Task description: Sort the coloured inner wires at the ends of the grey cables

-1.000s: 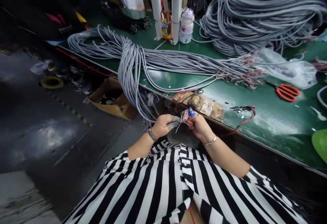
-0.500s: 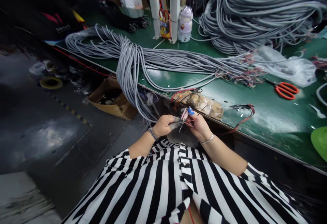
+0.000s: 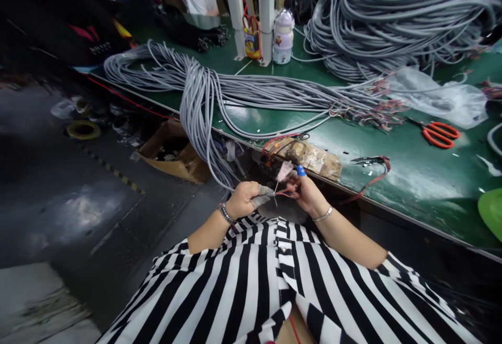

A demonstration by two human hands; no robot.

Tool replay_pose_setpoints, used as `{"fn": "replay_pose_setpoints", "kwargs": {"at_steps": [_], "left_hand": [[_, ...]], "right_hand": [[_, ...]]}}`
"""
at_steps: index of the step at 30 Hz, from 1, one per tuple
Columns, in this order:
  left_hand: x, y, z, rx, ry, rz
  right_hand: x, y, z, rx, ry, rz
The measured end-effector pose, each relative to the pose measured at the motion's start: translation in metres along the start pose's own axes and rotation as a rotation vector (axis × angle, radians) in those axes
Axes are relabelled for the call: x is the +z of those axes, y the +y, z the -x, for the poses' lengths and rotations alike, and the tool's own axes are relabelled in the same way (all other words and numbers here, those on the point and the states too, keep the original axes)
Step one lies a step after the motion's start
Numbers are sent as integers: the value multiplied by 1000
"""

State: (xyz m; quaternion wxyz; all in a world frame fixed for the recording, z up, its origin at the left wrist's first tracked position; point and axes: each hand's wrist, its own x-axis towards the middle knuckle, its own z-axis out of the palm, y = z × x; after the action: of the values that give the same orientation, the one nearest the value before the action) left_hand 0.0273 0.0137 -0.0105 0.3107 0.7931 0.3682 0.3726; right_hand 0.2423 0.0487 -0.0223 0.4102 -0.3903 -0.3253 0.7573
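My left hand (image 3: 249,197), with grey wrapping on its fingers, is closed around the end of a grey cable. Thin red and dark wires (image 3: 283,193) fan out from that end towards the right. My right hand (image 3: 308,193), its thumb covered in blue, pinches those wires. A pale pinkish strip (image 3: 285,170) sticks up between the two hands; whether it is foil or wrapping I cannot tell. From the table edge, a bundle of grey cables (image 3: 198,109) hangs down to the left of my hands.
On the green table (image 3: 423,197) lie orange-handled scissors (image 3: 441,134), small dark snips (image 3: 371,161) with a red strap, and a plastic bag (image 3: 451,101). A taped block (image 3: 314,158) sits at the edge. Behind are a lilac bottle (image 3: 283,38) and coiled cable (image 3: 392,20).
My hands have drawn slightly apart, the left going left and the right going right. The pale strip now stands up more clearly, and the wires between my hands look more stretched.
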Motion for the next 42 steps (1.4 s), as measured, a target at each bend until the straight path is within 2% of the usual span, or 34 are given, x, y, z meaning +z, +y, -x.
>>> {"fn": "replay_pose_setpoints", "kwargs": {"at_steps": [3,6,11,15,18,21,23,25,29,31,34,36,38,40,42], "left_hand": [[-3,8,14,53,6,-22],[-5,15,27,131,22,-66],[-4,21,38,221,149,-224],[0,15,40,223,220,-274],[5,3,40,121,144,-281],[7,-12,38,-60,-62,-383],[3,-19,34,-117,-156,-414],[-7,-22,23,-120,-112,-386],[-37,-17,-21,-49,194,-408],[-49,-15,-51,-16,206,-559],[-57,-17,-97,-38,48,-813],[-57,-21,-122,-77,-99,-923],[-57,-24,-143,-100,-195,-975],[-61,-24,-162,-74,-145,-957],[-70,-18,-182,6,80,-858]], "right_hand": [[-2,-1,4,23,60,-73],[-1,-2,6,48,47,-92],[-1,0,6,88,27,-88],[0,-4,7,85,8,-63],[0,-6,9,61,-4,-33],[-3,-5,14,-16,56,40],[-7,-6,20,-97,125,132],[-15,-12,26,-245,183,274],[-33,-39,36,-735,325,658],[-42,-54,35,-895,388,807],[-51,-68,29,-892,412,918],[-55,-70,25,-831,405,902],[-57,-70,24,-799,395,832],[-57,-68,23,-793,374,770],[-57,-68,23,-793,350,744]]}}
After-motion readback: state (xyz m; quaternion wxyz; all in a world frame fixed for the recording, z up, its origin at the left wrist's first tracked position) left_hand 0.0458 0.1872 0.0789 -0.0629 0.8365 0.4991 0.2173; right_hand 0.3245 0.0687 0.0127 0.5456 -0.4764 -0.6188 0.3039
